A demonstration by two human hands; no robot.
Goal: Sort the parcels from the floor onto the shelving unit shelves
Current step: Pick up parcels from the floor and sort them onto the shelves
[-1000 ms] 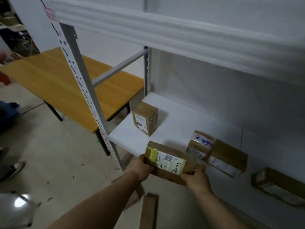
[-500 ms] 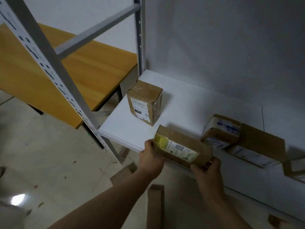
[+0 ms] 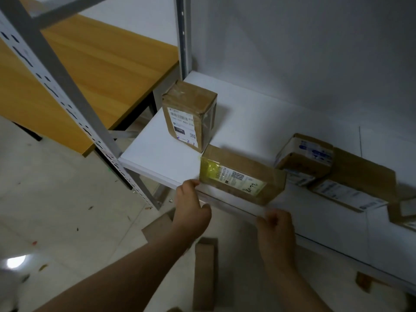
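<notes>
Parcel with the yellow tape (image 3: 240, 176) lies flat on the white shelf (image 3: 157, 158), close to its front edge, label facing me, and neither hand holds it. I see my left hand (image 3: 191, 208) just below and left of it, fingers relaxed, with the fingertips up at the shelf edge beside the parcel's left corner; whether they touch the parcel I cannot tell. My right hand (image 3: 275, 226) hangs a little below the shelf front under the parcel's right end, fingers loosely curled around nothing, and it is blurred. The two hands are apart. Behind the parcel's left end a taller box (image 3: 189, 113) stands upright, its near bottom corner just beside the parcel. To the right lie a white-and-brown box (image 3: 306, 154) and a flat brown box (image 3: 360, 179), touching each other. A grey post (image 3: 67, 93) of the shelving crosses the left side, with a wooden table (image 3: 90, 75) behind it. Strips of cardboard (image 3: 206, 271) lie on the floor (image 3: 56, 210) between my forearms.
</notes>
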